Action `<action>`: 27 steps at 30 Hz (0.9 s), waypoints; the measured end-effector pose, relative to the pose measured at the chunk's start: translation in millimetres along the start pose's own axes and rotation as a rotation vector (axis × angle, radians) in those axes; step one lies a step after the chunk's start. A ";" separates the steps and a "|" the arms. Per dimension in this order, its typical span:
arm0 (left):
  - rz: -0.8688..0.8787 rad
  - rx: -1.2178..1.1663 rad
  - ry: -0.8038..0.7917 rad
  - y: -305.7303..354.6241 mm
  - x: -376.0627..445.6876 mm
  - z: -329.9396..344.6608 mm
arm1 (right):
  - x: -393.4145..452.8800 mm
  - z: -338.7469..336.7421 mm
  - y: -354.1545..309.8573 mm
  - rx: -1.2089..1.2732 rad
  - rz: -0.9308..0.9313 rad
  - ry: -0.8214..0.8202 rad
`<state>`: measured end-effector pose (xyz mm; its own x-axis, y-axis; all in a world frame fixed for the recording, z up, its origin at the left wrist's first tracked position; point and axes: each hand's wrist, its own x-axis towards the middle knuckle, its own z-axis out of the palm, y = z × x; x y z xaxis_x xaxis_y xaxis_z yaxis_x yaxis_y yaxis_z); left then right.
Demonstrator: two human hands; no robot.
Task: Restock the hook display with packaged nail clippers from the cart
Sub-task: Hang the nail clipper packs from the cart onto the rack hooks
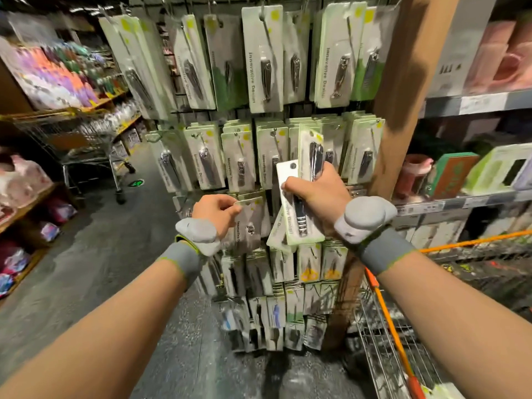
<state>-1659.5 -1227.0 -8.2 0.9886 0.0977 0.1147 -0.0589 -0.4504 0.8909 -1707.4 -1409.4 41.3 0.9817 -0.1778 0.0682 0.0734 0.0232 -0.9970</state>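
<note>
As the left hand (216, 210) pinches one packaged nail clipper (250, 223) at the hook display (259, 116), the right hand (315, 194) grips a spare bundle (299, 197); threading its hole onto a hook seemingly comes next.

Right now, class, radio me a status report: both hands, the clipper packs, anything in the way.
Left hand pinching one pack at the hook display. Right hand gripping a fan of packs. Hooks crowded with hanging packs; cart at right.

Two hands (288, 203), two carts (403, 326) — countless clipper packs (264, 59).
</note>
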 end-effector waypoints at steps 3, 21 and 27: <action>-0.013 0.019 -0.023 -5.4 7.0 6.1 | 4.0 -1.1 2.0 0.005 0.009 0.000; 0.118 0.718 -0.041 26.9 -0.9 -5.8 | 2.3 3.8 -2.9 0.139 0.026 0.082; -0.192 -0.310 -0.611 80.0 -46.2 -27.1 | -15.9 0.1 -20.0 0.301 0.133 0.148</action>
<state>-1713.6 -1243.5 69.7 0.8812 -0.4056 -0.2429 0.1772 -0.1930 0.9651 -1724.4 -1407.0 60.2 0.9515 -0.2943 -0.0893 0.0170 0.3402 -0.9402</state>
